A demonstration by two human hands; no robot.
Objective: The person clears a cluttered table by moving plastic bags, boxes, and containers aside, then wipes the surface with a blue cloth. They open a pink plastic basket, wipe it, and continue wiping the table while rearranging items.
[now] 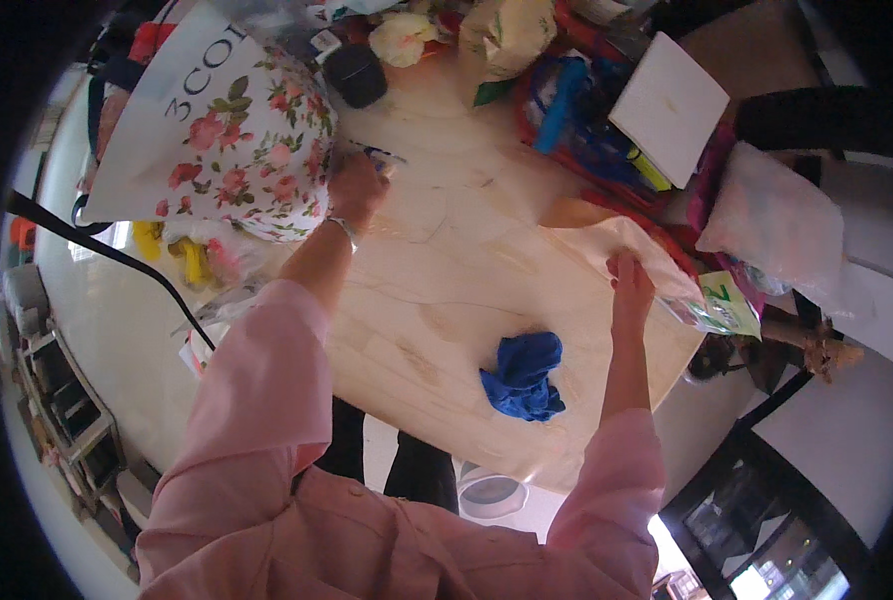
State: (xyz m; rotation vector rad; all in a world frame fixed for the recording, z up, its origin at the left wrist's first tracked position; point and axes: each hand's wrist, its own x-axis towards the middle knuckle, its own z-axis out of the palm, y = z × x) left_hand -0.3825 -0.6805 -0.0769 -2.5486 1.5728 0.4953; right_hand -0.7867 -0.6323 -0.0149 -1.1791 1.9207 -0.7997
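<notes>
On the wooden table point(446, 277), my left hand point(358, 184) rests beside a white bag with a rose print point(266, 150). Its fingers are at a small, thin blue-and-white item point(383, 153), perhaps a pen; whether they grip it is not clear. At the right side of the table, my right hand point(631, 279) pinches the edge of a pale pink cloth or sheet point(593, 232). Between my arms, nearer the front edge, lies a crumpled blue cloth point(525, 375), touched by neither hand.
A dark rounded case point(355, 75) stands at the far side. Clutter with a square white board point(670, 109) and a translucent plastic bag point(776, 221) fills the right side. A green-and-white packet point(724, 306) overhangs the right edge. A white bin point(493, 495) stands below the front edge.
</notes>
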